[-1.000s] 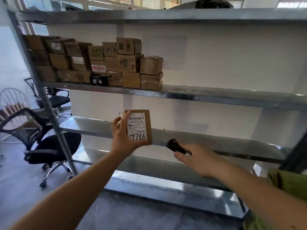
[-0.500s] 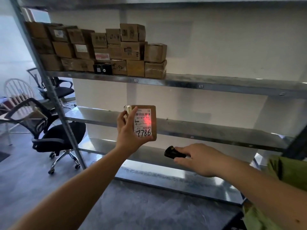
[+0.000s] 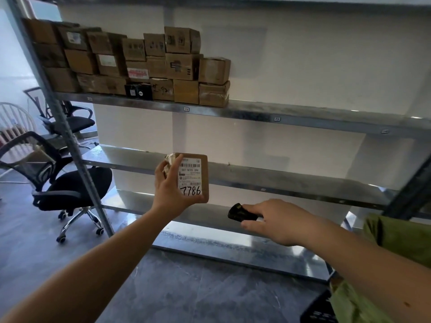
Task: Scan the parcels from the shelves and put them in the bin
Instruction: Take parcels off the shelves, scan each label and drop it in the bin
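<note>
My left hand (image 3: 170, 187) grips a small brown parcel (image 3: 203, 166) upright in front of the metal shelves, its white label with a barcode and the handwritten number 7786 facing me. To its right and a little lower, my right hand (image 3: 277, 220) holds a black handheld scanner (image 3: 240, 213) whose head points left toward the parcel. A stack of several brown cardboard parcels (image 3: 182, 66) and one small black box (image 3: 137, 90) sits on the upper shelf (image 3: 279, 114) at the left. At the bottom right corner shows the dark edge of a bin (image 3: 319, 311).
The metal shelving has lower shelves (image 3: 291, 180) with nothing on them. A black office chair (image 3: 70, 185) stands on the grey floor left of the shelf post (image 3: 77, 157), with another chair (image 3: 74, 120) and a white chair (image 3: 14, 120) behind it.
The red scan light seen on the label half a second ago is gone. The parcel and scanner sit slightly lower in view than a second ago.
</note>
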Demonstrator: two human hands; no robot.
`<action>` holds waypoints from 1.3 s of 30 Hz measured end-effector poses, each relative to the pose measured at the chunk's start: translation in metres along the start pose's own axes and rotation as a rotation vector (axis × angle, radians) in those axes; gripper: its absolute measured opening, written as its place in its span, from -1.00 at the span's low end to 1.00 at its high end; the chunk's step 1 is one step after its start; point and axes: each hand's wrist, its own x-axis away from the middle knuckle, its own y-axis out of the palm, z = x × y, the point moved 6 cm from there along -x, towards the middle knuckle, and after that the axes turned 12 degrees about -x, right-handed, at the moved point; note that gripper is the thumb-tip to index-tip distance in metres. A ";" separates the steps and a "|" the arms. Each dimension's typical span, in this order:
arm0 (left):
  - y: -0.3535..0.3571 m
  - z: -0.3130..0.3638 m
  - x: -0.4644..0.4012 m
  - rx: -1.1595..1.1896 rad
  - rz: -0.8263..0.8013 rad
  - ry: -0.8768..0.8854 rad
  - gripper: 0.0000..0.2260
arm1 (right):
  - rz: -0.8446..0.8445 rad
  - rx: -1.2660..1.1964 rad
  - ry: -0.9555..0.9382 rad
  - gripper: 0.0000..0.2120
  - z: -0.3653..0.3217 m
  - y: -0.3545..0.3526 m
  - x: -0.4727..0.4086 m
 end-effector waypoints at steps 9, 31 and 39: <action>0.038 0.004 0.029 0.117 -0.178 -0.042 0.16 | 0.056 -0.080 0.091 -0.45 0.039 0.007 0.008; 0.302 0.253 0.036 0.294 -0.826 0.343 0.25 | 0.502 -0.631 0.636 -0.43 0.307 0.005 0.138; 0.403 0.400 0.072 0.397 -1.023 0.539 0.09 | 0.531 -0.690 0.879 -0.34 0.428 0.008 0.214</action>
